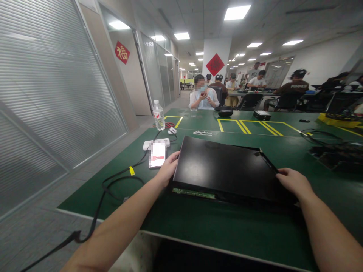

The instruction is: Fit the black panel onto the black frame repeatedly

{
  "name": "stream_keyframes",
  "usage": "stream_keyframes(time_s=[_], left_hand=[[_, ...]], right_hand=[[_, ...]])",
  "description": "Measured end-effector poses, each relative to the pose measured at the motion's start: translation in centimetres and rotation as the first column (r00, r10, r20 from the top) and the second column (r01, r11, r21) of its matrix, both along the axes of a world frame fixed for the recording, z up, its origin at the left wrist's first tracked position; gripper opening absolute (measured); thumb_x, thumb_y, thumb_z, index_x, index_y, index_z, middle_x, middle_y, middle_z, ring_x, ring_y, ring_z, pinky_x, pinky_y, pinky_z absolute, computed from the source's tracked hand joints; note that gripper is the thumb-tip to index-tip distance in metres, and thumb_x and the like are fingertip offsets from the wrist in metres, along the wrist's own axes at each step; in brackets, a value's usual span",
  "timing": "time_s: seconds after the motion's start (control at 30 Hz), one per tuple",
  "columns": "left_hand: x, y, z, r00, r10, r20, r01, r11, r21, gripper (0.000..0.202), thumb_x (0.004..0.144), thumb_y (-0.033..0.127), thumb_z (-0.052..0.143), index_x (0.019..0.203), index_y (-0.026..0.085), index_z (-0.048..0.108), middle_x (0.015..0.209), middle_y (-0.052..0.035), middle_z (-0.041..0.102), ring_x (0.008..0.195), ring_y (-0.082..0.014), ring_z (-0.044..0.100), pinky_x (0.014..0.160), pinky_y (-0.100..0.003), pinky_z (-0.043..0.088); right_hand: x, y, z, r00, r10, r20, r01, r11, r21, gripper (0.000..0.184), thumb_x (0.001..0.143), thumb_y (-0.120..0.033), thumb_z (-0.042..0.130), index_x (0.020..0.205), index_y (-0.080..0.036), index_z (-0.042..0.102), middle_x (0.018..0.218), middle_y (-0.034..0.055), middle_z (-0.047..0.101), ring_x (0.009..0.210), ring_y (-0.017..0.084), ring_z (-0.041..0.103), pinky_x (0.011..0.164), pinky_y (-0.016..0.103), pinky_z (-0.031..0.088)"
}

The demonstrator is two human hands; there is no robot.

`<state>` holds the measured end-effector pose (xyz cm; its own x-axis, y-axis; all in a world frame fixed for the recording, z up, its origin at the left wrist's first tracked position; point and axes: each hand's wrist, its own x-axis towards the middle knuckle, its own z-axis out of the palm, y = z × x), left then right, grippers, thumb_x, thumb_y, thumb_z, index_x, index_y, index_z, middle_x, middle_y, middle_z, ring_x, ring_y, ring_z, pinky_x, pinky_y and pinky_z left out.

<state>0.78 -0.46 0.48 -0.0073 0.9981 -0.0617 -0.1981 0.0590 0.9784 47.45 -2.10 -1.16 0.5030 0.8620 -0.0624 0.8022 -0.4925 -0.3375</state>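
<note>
A flat black metal case point(218, 166), like the housing of an electronic device, is between my two hands, tilted over the green table. A green circuit board point(194, 193) shows along its near edge. My left hand point(169, 168) grips the case's left side, its fingertips partly hidden behind the edge. On the right side, my right hand point(293, 183) is closed on the rim, with the thumb on top and the other fingers out of sight underneath. A lit phone point(157, 154) rests against a white power strip point(147, 145), just left of my left hand.
A water bottle point(159, 115) stands at the table's left edge. Black cable point(103, 189) loops over the left side. Tangled dark parts point(329, 156) lie at right, near a yellow tray point(338, 121). Across the table sits a person point(204, 96); others work farther back.
</note>
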Motion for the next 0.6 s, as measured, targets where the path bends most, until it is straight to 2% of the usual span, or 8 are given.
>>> stream_keyframes(time_s=[0.17, 0.43, 0.6], left_hand=[[0.16, -0.13, 0.21, 0.998, -0.006, 0.057, 0.004, 0.999, 0.032, 0.046, 0.07, 0.03, 0.086, 0.113, 0.019, 0.076, 0.118, -0.0091, 0.078, 0.114, -0.028, 0.07, 0.095, -0.034, 0.056], [0.16, -0.22, 0.11, 0.993, -0.008, 0.115, 0.007, 1.0, 0.004, 0.052, 0.066, 0.025, 0.087, 0.117, 0.021, 0.076, 0.118, -0.0096, 0.079, 0.108, -0.0295, 0.073, 0.088, -0.036, 0.058], [0.21, 0.0, 0.22, 0.982, -0.017, 0.186, 0.016, 1.0, 0.008, 0.044, 0.066, 0.022, 0.082, 0.11, 0.019, 0.079, 0.119, -0.0086, 0.079, 0.113, -0.0309, 0.071, 0.097, -0.039, 0.055]], right_hand=[[0.19, 0.26, -0.23, 1.0, 0.0, 0.01, 0.0, 1.0, 0.004, 0.047, 0.086, -0.035, 0.051, 0.121, -0.016, 0.075, 0.119, 0.0175, 0.075, 0.105, 0.034, 0.071, 0.078, 0.038, 0.052], [0.14, 0.41, -0.25, 1.0, -0.02, 0.013, 0.02, 0.999, -0.033, 0.048, 0.087, -0.034, 0.051, 0.127, -0.018, 0.072, 0.125, 0.0136, 0.074, 0.112, 0.035, 0.068, 0.081, 0.039, 0.053], [0.44, 0.54, -0.59, 1.0, -0.016, 0.001, 0.016, 1.0, -0.003, 0.045, 0.085, -0.035, 0.052, 0.122, -0.019, 0.073, 0.121, 0.0136, 0.074, 0.11, 0.035, 0.069, 0.081, 0.04, 0.053]])
